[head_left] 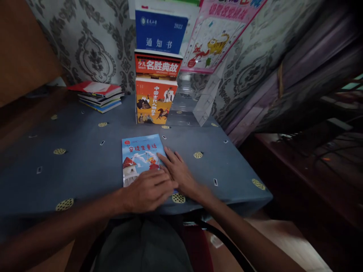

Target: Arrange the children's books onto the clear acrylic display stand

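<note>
A blue children's book (141, 153) with an illustrated cover lies face up near the table's front edge. My right hand (180, 170) rests over its right edge, fingers stretched out and slightly apart. Across the book's lower right part is my left hand (150, 190), its fingers curled together beside the right hand's thumb side. Whatever those fingertips pinch, if anything, is hidden. The book's lower right corner is mostly covered by both hands.
A clear acrylic rack (188, 113) stands behind, holding an orange book (155, 100), a red book (159, 67), a blue booklet (161, 32) and a pink-bordered book (212, 41). Several stacked books (99, 94) lie back left. The grey-blue tablecloth (87, 151) ends at the right edge.
</note>
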A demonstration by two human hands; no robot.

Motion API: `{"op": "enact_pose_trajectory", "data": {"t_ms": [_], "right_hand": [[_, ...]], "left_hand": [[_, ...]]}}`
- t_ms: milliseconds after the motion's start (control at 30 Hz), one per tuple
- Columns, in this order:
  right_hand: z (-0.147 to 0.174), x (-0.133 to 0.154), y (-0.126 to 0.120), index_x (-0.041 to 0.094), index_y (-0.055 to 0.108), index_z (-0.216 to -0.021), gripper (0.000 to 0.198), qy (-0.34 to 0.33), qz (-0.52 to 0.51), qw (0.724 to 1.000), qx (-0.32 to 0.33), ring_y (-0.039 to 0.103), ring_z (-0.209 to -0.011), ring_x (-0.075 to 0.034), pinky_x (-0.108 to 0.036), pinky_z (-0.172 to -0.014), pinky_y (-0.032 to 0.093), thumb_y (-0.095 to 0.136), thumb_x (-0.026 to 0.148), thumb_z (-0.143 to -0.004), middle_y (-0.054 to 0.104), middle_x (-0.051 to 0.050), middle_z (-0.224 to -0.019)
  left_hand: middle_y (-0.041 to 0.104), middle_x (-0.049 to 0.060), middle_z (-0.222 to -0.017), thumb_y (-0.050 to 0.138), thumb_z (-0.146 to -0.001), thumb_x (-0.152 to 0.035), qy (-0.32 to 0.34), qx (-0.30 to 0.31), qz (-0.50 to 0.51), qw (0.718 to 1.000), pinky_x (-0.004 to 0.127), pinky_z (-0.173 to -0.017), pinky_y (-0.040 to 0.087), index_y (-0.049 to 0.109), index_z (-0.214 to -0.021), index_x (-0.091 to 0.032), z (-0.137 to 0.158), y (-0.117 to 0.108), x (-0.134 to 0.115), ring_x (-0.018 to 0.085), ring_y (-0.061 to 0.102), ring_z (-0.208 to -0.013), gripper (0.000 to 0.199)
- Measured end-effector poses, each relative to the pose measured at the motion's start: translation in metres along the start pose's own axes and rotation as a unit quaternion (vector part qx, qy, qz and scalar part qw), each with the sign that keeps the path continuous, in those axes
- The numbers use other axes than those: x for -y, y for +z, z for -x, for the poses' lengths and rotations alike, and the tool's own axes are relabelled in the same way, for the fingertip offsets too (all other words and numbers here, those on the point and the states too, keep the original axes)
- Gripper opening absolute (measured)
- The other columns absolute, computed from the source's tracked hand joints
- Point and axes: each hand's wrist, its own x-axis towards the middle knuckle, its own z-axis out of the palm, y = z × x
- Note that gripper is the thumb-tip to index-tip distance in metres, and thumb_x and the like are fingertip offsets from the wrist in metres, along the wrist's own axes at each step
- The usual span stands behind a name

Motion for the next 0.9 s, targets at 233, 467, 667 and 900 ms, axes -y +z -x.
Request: {"op": "enact_pose_trajectory", "data": {"t_ms": [233, 467, 667, 900], "right_hand": [[0.062, 0.019, -0.003, 0.025, 0.046, -0.15, 0.063, -0.042, -0.001, 0.999, 0.011, 0.034, -0.148, -0.037, -0.063, -0.115, 0.036, 0.065, 0.042, -0.093, 0.034, -0.019, -0.161], [0.032, -0.011, -0.021, 0.031, 0.056, -0.143, 0.056, -0.106, -0.025, 0.993, 0.045, 0.039, -0.146, -0.033, -0.057, -0.114, 0.042, 0.071, 0.039, -0.09, 0.04, -0.013, -0.159], [-0.021, -0.042, -0.044, 0.025, 0.07, -0.126, 0.031, -0.029, 0.071, 0.997, 0.015, 0.042, -0.144, -0.037, -0.065, -0.115, 0.036, 0.054, 0.024, -0.099, 0.053, -0.014, -0.149], [-0.072, 0.07, 0.001, 0.005, 0.043, -0.148, 0.062, -0.084, -0.059, 0.994, 0.034, 0.03, -0.151, -0.03, -0.05, -0.121, 0.034, 0.05, 0.044, -0.101, 0.038, -0.022, -0.158]], "left_hand": [[0.062, 0.012, -0.124, 0.043, -0.098, -0.027, -0.223, -0.05, -0.093, 0.969, 0.048, -0.098, 0.048, 0.061, -0.121, -0.018, 0.005, -0.01, 0.099, 0.027, 0.057, -0.112, 0.03], [0.065, 0.013, -0.115, 0.041, -0.1, -0.03, -0.266, 0.015, -0.237, 0.934, 0.043, -0.089, 0.047, 0.064, -0.115, -0.018, 0.015, -0.022, 0.117, 0.028, 0.059, -0.103, 0.031], [0.073, 0.015, -0.094, 0.037, -0.101, -0.031, -0.379, 0.101, -0.323, 0.861, 0.046, -0.078, 0.047, 0.067, -0.106, -0.015, 0.019, -0.053, 0.11, 0.031, 0.068, -0.085, 0.034], [0.068, 0.018, -0.12, 0.038, -0.095, -0.018, -0.288, 0.016, -0.294, 0.911, 0.051, -0.096, 0.047, 0.066, -0.111, -0.018, 0.036, -0.041, 0.134, 0.034, 0.062, -0.112, 0.032]]}}
